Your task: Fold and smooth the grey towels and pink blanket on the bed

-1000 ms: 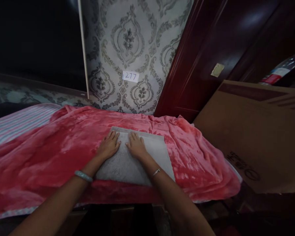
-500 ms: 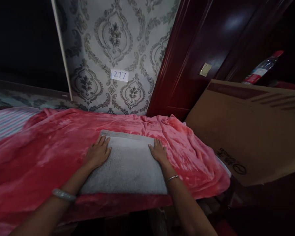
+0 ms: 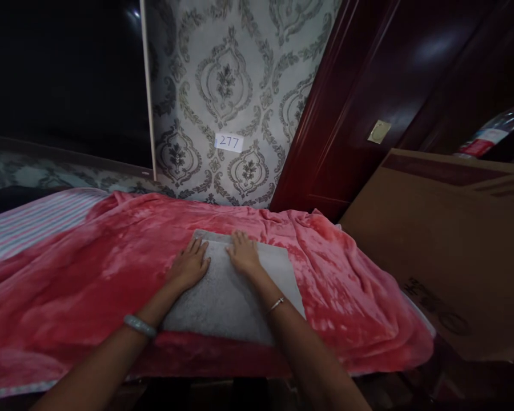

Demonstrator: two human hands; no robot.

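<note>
A folded grey towel (image 3: 227, 297) lies flat on a pink fleece blanket (image 3: 89, 268). My left hand (image 3: 189, 266) rests palm down on the towel's far left part, fingers stretched out. Close beside it, my right hand (image 3: 243, 255) lies flat near the towel's far edge at the middle, fingers spread. Neither hand holds anything. A bracelet sits on each wrist.
A large cardboard box (image 3: 445, 245) leans at the right of the blanket. A dark red wooden door (image 3: 368, 97) and patterned wallpaper with a paper label "277" (image 3: 228, 142) stand behind. Striped bedding (image 3: 29, 220) shows at the left. A plastic bottle (image 3: 492, 134) lies at far right.
Half a second ago my hands were apart at the towel's left and right edges; now both have come together near the middle of its far edge.
</note>
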